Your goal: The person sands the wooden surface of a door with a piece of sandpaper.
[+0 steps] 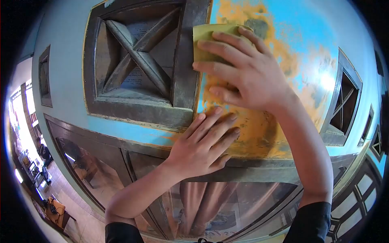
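Observation:
My right hand presses a yellow-green sheet, which looks like sandpaper, flat on the wall with its fingers spread. The sheet lies beside the dark wooden frame of a vent with crossed slats. Orange and blue patches cover the wall around it. Lower and to the left, my left hand rests against the wall's lower part near the frame's bottom corner, fingers spread and nothing in it.
Below the hands runs a dark wooden beam above a glass pane with a curtain behind it. Another crossed vent is at the right. At the lower left, a chair stands on the tiled floor.

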Available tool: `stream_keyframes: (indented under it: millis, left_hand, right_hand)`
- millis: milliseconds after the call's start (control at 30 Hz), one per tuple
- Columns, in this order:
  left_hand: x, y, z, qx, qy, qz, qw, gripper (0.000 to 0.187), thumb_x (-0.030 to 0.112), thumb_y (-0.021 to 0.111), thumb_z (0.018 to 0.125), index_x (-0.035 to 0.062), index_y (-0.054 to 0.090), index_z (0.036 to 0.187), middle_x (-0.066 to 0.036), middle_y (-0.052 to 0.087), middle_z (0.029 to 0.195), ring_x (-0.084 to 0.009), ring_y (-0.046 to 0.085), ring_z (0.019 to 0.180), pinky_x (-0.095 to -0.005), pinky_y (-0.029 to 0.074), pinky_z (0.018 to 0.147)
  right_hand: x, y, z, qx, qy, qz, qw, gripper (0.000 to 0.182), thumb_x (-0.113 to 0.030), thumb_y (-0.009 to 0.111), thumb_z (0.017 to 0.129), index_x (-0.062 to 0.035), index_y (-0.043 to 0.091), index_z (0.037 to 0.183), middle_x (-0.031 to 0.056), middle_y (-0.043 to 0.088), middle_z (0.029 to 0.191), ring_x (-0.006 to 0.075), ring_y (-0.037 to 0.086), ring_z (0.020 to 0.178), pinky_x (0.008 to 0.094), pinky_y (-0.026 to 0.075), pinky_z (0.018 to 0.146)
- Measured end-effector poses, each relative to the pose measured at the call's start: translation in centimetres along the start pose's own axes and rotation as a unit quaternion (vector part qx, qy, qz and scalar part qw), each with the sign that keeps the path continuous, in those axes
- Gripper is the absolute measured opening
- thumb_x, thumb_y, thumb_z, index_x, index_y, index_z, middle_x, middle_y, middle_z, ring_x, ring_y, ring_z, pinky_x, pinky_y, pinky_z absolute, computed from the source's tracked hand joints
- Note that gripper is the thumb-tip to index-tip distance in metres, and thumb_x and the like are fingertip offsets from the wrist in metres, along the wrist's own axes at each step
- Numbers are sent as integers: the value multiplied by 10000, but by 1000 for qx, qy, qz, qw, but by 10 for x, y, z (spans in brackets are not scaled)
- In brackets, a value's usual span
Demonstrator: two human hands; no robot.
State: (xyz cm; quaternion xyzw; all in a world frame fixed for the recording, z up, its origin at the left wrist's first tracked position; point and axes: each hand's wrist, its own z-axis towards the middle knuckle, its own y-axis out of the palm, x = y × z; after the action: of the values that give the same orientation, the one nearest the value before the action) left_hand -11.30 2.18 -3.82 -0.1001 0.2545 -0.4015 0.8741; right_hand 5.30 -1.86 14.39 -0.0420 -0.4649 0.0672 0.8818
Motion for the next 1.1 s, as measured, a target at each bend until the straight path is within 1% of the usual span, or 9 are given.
stream_keyframes:
  millis: [133,233,433,567,700,800,933,1067,1100]
  left_hand:
    - [-6,-5,17,-12,23,-4,1000,588,397,700,826,210,613,1378,-57,423,1566,-323,344,1483,-523,278,1203]
    - [-7,-4,21,-13,26,15,999,610,399,696,830,220,590,1404,-52,416,1571,-318,343,1482,-512,264,1212]
    - [-5,-5,23,-13,16,45,999,662,414,694,834,218,545,1449,-50,399,1585,-307,312,1494,-516,236,1222]
    - [-6,-7,25,-26,13,47,998,667,433,683,843,210,538,1454,-62,387,1593,-302,288,1505,-525,228,1223]
    - [-5,-8,39,-15,14,62,998,665,408,663,858,179,522,1466,-91,378,1594,-318,270,1509,-536,205,1225]
    - [-7,-17,70,3,9,62,998,679,388,660,863,162,497,1482,-108,371,1593,-336,281,1500,-548,204,1218]
    - [-18,-20,115,53,18,103,993,701,388,659,867,163,464,1502,-112,361,1597,-350,293,1489,-562,212,1214]
    - [-26,-23,153,104,24,146,983,675,401,645,892,202,454,1508,-98,352,1603,-344,284,1493,-581,201,1214]
    - [-28,-23,160,115,26,158,980,669,407,639,899,209,451,1510,-95,349,1605,-342,283,1494,-586,199,1213]
  right_hand:
    - [34,4,14,100,85,-79,988,406,-380,652,899,-236,670,1279,52,582,1406,309,513,1319,494,373,1125]
    - [16,0,17,24,-21,-45,998,411,-334,660,900,-211,665,1292,70,586,1401,325,514,1306,487,387,1101]
    - [71,-12,-1,116,153,-131,973,447,-354,637,911,-207,638,1333,91,568,1421,353,497,1322,501,359,1126]
    - [57,-28,-50,29,92,-90,991,437,-351,665,891,-214,655,1305,70,598,1382,312,517,1317,497,373,1117]
    - [97,-34,-86,115,233,-140,955,460,-337,667,882,-215,646,1325,98,566,1421,340,505,1322,498,350,1143]
    - [58,-48,-92,3,97,-90,991,455,-307,664,876,-200,649,1318,103,593,1380,356,524,1286,488,379,1117]
    - [90,-45,-115,118,294,-113,942,453,-273,672,855,-176,654,1298,109,559,1440,348,476,1374,528,337,1155]
    - [41,-48,-121,-49,88,-62,993,588,-249,669,732,-202,643,1317,116,593,1385,342,482,1358,551,341,1140]
    - [51,-48,-124,-27,106,-70,992,581,-251,666,742,-199,640,1321,119,591,1387,342,484,1354,546,345,1138]
